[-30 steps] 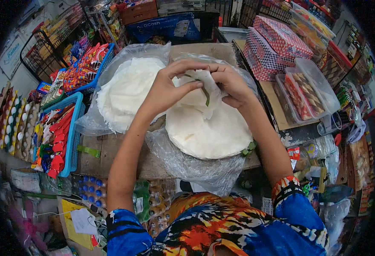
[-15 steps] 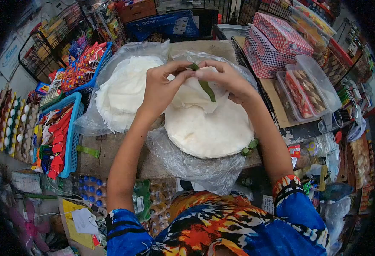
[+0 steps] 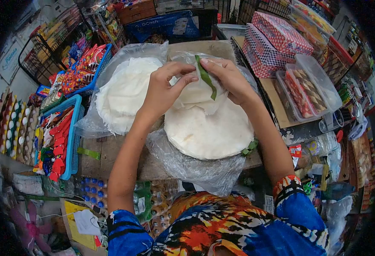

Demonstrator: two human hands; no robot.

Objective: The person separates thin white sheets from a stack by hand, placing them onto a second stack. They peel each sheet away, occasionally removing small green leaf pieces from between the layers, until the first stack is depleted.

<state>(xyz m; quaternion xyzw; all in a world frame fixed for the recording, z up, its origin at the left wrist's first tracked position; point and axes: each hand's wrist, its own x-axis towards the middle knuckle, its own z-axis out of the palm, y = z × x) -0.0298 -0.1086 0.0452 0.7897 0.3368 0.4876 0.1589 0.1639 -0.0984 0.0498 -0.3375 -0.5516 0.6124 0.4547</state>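
A dark green leaf strip [image 3: 206, 79] hangs from my right hand [image 3: 232, 81], pinched near its top by the thumb. Close to the strip's left edge is my left hand [image 3: 164, 87], its thumb and forefinger apart with nothing visible between them. Below the hands lies a thick stack of round, thin white wrappers [image 3: 209, 132], its top sheets partly folded back. A second stack of white wrappers [image 3: 123, 94] rests on clear plastic [image 3: 87, 123] to the left. Small green pieces [image 3: 250, 147] sit at the right edge of the nearer stack.
Blue baskets [image 3: 74, 141] of packaged snacks stand left, near egg trays [image 3: 19, 128]. Checkered boxes [image 3: 277, 38] and a clear plastic container [image 3: 307, 89] are at right. Another green strip [image 3: 88, 152] lies on the wooden table [image 3: 106, 160]. Bottles [image 3: 94, 190] stand below the front edge.
My left thumb and forefinger have parted from the leaf strip. The strip now stands higher and more upright in my right hand, with more of its length showing.
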